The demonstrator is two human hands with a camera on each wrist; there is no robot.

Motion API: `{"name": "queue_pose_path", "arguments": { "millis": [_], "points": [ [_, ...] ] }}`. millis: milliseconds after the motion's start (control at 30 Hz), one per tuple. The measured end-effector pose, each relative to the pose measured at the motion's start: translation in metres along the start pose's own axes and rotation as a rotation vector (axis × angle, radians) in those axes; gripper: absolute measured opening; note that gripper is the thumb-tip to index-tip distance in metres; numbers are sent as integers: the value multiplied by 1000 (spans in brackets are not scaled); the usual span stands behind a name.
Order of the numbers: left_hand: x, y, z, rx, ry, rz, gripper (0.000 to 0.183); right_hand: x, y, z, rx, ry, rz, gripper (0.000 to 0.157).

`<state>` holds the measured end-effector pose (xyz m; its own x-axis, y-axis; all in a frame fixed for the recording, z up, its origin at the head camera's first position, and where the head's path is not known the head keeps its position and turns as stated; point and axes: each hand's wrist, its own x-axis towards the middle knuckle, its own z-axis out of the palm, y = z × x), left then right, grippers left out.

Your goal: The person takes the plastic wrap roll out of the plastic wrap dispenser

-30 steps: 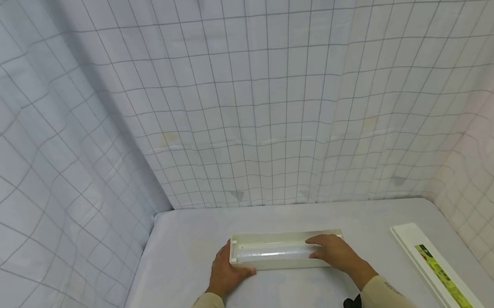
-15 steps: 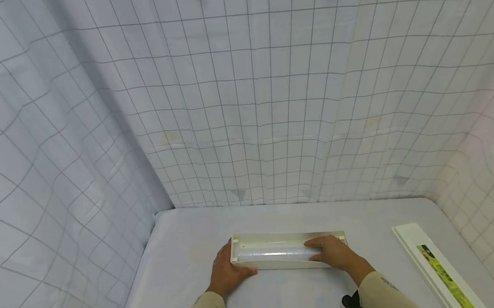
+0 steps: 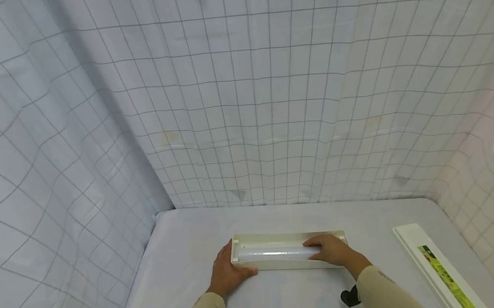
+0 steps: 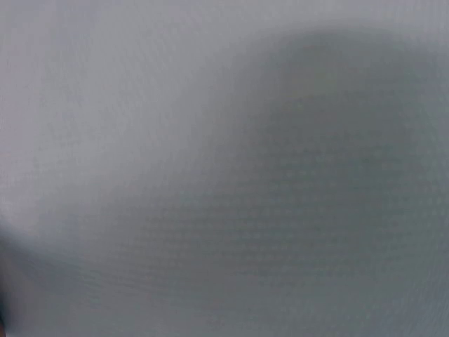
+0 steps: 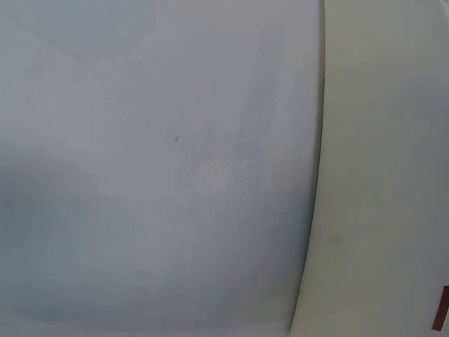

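A long, narrow cream-white box (image 3: 280,266) without its cover lies crosswise on the white table in the head view. Inside it is a shiny, translucent roll of plastic wrap (image 3: 270,254). My left hand (image 3: 228,274) grips the box's left end, the thumb along its near side. My right hand (image 3: 333,251) reaches in near the right end, fingers and thumb around the roll, hiding that end of it. The right wrist view shows the box's pale side wall (image 5: 379,168) beside the tabletop. Only shaded white cloth fills most of the left wrist view.
To the right, a long white lid (image 3: 431,260) with a yellow-green label lies slanted on the table (image 3: 191,228). White grid-patterned curtains (image 3: 266,122) enclose the table at the back and both sides. Dark wrist straps show at both cuffs.
My right hand has shifted slightly left along the roll, its fingers drawn closer about it. The left hand stays on the box's end. The lid lies as before.
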<state>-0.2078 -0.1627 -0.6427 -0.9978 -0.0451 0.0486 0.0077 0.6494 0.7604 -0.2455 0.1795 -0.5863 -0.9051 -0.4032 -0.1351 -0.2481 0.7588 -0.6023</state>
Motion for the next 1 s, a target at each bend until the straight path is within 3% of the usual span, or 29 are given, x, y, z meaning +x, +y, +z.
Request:
{"name": "queue_pose_path", "arguments": {
  "millis": [367,1000],
  "points": [
    [-2,2,0,14,-7,-8,120,-1,0,-2,52,-14,55,40],
    [0,3,-2,9,-21,-27,120,2,2,1,21,10,37,40]
  ]
}}
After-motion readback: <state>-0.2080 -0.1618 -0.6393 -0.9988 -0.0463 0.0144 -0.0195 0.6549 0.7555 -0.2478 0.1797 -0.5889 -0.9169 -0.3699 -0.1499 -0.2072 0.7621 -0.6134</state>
